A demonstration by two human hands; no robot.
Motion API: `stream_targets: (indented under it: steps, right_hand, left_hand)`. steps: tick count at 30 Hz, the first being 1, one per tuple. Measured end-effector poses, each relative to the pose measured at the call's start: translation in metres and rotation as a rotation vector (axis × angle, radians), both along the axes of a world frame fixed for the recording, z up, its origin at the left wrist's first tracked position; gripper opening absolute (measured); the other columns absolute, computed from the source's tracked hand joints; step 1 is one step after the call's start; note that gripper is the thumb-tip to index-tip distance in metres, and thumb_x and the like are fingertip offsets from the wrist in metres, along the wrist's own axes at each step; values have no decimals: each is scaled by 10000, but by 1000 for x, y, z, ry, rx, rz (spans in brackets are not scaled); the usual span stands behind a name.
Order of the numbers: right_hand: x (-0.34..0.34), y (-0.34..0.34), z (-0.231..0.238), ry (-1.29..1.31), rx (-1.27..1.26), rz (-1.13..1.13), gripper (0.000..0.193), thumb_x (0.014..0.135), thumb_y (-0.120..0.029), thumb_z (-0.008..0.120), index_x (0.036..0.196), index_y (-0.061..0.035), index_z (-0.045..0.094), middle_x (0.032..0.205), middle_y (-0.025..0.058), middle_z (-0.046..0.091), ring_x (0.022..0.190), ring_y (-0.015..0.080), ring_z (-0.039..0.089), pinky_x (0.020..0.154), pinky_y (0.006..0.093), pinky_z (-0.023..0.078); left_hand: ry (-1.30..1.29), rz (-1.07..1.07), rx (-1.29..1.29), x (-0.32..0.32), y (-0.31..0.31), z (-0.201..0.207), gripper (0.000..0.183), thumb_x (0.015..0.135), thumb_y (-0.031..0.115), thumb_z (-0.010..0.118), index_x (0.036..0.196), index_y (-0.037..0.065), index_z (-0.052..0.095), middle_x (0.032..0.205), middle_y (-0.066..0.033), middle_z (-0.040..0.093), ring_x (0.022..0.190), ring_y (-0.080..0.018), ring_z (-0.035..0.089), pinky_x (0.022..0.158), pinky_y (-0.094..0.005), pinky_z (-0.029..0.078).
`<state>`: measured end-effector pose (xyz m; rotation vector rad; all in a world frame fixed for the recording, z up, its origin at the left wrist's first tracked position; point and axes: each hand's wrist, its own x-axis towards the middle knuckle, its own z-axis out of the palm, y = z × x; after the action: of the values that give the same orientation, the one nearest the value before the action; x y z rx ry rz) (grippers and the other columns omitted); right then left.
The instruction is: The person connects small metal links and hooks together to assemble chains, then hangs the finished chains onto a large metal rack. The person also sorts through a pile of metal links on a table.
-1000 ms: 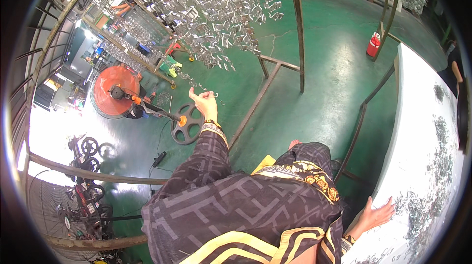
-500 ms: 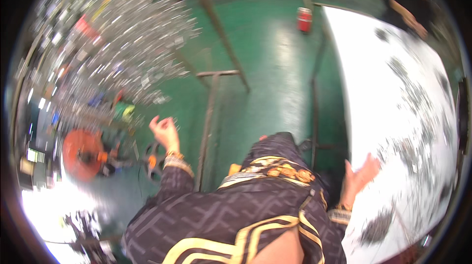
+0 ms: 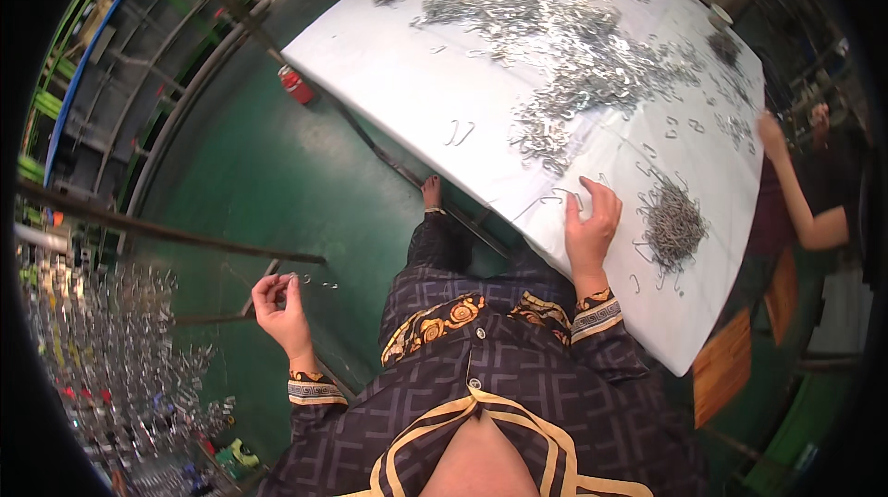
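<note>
Wire hook (image 3: 550,200) lies on the white surface (image 3: 388,71) just left of my right hand (image 3: 594,236), the nearer one, long axis roughly left-to-right, thumb and forefinger spread; my left hand (image 3: 283,314), well apart, pinches small metal links (image 3: 308,280).

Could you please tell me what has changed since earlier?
The view has turned right, toward the white table. The right hand is now beside loose hooks there, fingers more curled; whether it grips one is unclear. The left hand has swung away from the hanging metal pieces. It still pinches small hooks; the red cylinder stands as before.
</note>
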<state>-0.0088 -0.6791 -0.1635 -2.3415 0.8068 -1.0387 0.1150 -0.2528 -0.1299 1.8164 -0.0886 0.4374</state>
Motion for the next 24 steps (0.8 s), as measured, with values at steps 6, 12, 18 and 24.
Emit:
stream_targets:
  steps: [6, 12, 18, 24]
  right_hand:
    - [-20, -37, -12, 165, 70, -213, 273, 777, -112, 724, 1037, -36, 686, 920, 89, 604, 929, 285, 548, 864, 406, 434]
    - [-13, -68, -14, 309, 0, -149, 177, 792, -133, 714, 921, -13, 691, 869, 121, 588, 874, 316, 573, 797, 411, 471]
    - [-14, -72, 0, 463, -72, -39, 162, 804, -156, 711, 837, -5, 663, 868, 133, 574, 867, 314, 574, 777, 412, 486]
    - [-13, -49, -1, 290, -99, 5, 188, 787, -175, 731, 844, -8, 666, 864, 126, 559, 852, 304, 569, 770, 403, 487]
  left_hand:
    - [54, -360, 12, 25, -90, 20, 254, 814, -40, 712, 1012, 23, 565, 913, -59, 678, 830, -108, 615, 745, -236, 470]
    - [84, -602, 29, 26, -157, 12, 243, 783, -41, 725, 967, 19, 578, 877, -49, 683, 756, -86, 562, 716, -235, 459]
    - [143, -780, 143, 17, -197, 0, 259, 763, -37, 731, 969, 17, 584, 858, -40, 683, 741, -83, 561, 695, -238, 464]
    - [149, -907, 220, 4, -214, -14, 261, 763, -58, 715, 973, 16, 579, 855, -47, 691, 734, -88, 593, 677, -237, 479]
